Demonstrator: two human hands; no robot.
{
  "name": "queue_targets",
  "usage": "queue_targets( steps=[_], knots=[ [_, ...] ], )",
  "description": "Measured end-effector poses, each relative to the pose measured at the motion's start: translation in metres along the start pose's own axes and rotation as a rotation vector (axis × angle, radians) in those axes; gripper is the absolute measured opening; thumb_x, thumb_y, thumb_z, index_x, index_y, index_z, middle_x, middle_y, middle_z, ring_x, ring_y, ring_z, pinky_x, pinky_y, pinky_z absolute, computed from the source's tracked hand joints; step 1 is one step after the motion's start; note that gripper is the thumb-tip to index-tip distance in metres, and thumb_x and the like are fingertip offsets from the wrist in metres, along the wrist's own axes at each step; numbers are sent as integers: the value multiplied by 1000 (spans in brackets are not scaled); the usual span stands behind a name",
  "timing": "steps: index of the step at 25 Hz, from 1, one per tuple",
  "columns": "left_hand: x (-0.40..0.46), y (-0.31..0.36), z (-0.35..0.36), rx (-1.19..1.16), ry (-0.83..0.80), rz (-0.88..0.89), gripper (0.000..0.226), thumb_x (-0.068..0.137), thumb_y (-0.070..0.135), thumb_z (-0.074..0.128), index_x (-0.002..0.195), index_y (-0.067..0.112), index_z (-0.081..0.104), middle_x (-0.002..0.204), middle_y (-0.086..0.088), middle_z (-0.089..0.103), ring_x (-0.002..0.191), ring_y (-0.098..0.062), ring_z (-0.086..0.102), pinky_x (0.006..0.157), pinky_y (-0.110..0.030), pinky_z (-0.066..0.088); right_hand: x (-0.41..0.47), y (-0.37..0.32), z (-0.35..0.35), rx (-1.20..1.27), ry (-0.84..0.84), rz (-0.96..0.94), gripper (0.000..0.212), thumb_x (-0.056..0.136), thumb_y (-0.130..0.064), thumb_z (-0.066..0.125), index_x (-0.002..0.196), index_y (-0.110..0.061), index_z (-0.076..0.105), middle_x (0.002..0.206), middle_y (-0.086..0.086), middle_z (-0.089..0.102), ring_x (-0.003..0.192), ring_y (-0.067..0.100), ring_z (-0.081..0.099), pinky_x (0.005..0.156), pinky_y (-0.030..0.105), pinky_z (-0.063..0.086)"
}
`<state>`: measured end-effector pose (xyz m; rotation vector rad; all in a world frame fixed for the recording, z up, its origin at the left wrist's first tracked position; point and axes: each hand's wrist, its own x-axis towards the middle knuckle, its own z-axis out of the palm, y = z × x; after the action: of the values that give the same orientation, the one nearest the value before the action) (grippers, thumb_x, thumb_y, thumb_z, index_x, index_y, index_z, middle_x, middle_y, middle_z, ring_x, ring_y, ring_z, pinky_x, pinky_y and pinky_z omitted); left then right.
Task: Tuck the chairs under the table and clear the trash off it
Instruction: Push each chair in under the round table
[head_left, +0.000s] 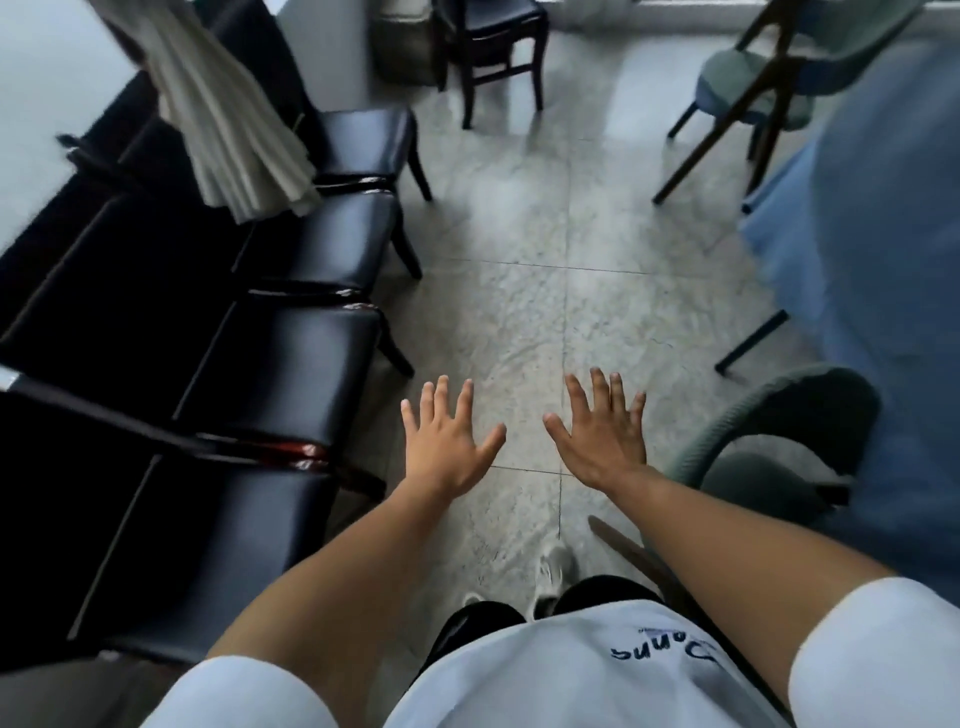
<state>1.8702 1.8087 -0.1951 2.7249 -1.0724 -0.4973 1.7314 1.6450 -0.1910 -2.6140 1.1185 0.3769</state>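
green chair (769, 457) beside empty right hand (602, 441)

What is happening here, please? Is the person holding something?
No, nothing is held. A person stands on a tiled floor with both arms stretched forward; the left hand and right hand are spread open over the floor and touch nothing. A row of black chairs stands along the left. A green chair stands close by on the right, beside a table with a blue cloth. No trash can be seen in this view.
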Motion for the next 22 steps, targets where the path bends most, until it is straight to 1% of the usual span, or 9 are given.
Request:
queue_targets(
  steps=[2,6,10,12,16,18,22],
  knots=[
    [43,21,1,39,-54,91,87,92,76,22,164,29,7,172,-11,1,158,-28,-9,124,-57,-10,19,29,-4,25,-2,119,75,101,-65,18,163,-28,0,171,9,-9,157,31,-15,122,59,-16],
    [117,70,5,132,-105,256,86,93,77,21,163,29,7,172,-11,1,158,-29,-8,124,-59,-9,67,86,-14,86,6,290,74,102,-63,19,163,-25,-1,171,12,-10,156,34,-14,122,62,-12],
    [192,150,5,199,-149,380,86,93,76,22,163,29,6,172,-11,1,158,-30,-7,124,-59,-9,116,148,-38,192,48,437,73,102,-61,22,163,-25,2,171,12,-9,156,34,-14,123,62,-9],
    [222,195,8,242,-174,475,87,93,77,21,163,29,4,172,-10,-2,158,-30,-10,124,-59,-9,131,180,-50,250,77,515,72,102,-60,24,163,-26,3,171,12,-8,157,33,-13,123,61,-9],
    [269,278,20,289,-226,674,86,94,75,23,163,28,3,172,-10,-3,158,-29,-12,124,-57,-10,141,231,-62,357,136,705,71,103,-57,28,163,-26,5,171,11,-6,157,32,-9,125,57,-8],
    [284,322,31,327,-262,787,85,95,74,24,163,28,2,172,-10,-4,158,-29,-12,124,-58,-9,139,251,-55,402,166,816,70,103,-55,30,163,-24,10,171,11,-2,157,33,-6,125,58,-9],
    [304,401,63,396,-344,1028,86,94,74,23,163,29,1,172,-10,-5,157,-29,-13,124,-58,-8,135,277,-33,533,175,1056,68,103,-54,31,162,-24,16,171,13,5,157,35,0,124,61,-3]
  ],
)
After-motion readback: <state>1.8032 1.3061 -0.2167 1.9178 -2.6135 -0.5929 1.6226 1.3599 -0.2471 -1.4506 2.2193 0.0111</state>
